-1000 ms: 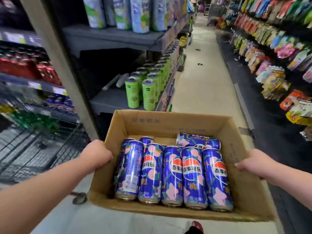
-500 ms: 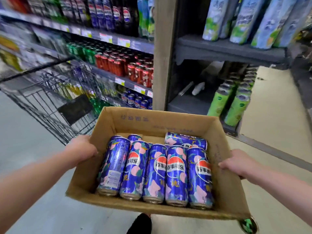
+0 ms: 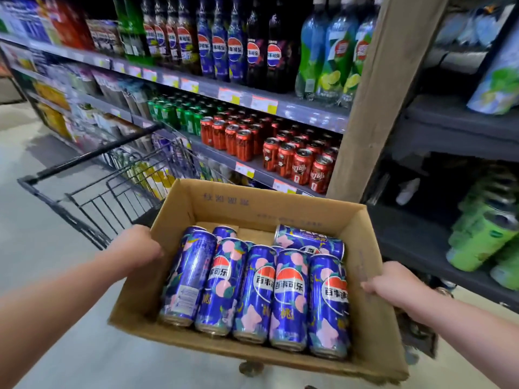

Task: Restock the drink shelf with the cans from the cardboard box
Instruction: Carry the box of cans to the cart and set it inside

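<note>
Clearly, an open cardboard box point(image 3: 179, 209) is held before the drink shelf point(image 3: 303, 110), gripped at its side walls by the left hand point(image 3: 134, 245) and right hand point(image 3: 393, 282). Blue cans point(image 3: 289, 296) lie inside. They are likely heavy, smooth and apt to roll, so the box is best supported underneath.

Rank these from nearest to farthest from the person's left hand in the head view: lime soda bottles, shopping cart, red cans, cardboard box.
1. cardboard box: gripped by the left hand at its left wall.
2. shopping cart: just beyond the hand, leftward.
3. red cans: middle shelf, ahead and right.
4. lime soda bottles: top shelf, highest up.
</note>
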A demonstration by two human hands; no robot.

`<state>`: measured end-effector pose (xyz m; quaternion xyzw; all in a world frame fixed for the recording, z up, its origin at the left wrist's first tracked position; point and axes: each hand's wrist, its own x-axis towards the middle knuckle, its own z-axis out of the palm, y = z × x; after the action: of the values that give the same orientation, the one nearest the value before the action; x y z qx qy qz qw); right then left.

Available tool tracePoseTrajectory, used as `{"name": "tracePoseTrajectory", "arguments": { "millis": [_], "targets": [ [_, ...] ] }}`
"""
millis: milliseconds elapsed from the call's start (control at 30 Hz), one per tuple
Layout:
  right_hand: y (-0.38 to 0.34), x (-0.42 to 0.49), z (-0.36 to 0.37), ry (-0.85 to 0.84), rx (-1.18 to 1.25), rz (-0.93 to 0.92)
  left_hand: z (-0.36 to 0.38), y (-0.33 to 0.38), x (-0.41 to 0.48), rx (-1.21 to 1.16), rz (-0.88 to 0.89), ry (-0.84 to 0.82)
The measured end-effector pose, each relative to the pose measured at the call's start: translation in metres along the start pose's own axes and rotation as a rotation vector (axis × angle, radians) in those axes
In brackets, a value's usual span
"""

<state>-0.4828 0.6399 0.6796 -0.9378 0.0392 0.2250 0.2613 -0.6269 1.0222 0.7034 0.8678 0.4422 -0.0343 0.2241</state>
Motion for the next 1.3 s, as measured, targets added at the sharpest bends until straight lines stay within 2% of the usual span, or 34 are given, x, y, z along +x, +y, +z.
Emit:
{"name": "tracePoseTrajectory", "arguments": {
  "millis": [333,567,800,1100,1300],
  "targets": [
    [-0.082,0.019,0.061,0.12,0.08,0.203,-0.019,0.003,0.155,0.013,0.192,-0.14],
    [-0.157,0.026,0.122,0.185,0.18,0.337,-0.044,-0.005,0.267,0.194,0.402,-0.21],
    [-0.189,0.052,0.169,0.165,0.271,0.397,-0.031,-0.018,0.336,0.146,0.368,-0.285],
    [-0.176,0.122,0.233,0.093,0.213,0.524,0.045,-0.039,0.376,0.209,0.253,-0.34],
    [-0.165,0.162,0.272,0.015,0.17,0.577,0.102,-0.054,0.406,0.149,0.187,-0.4]
  ]
}}
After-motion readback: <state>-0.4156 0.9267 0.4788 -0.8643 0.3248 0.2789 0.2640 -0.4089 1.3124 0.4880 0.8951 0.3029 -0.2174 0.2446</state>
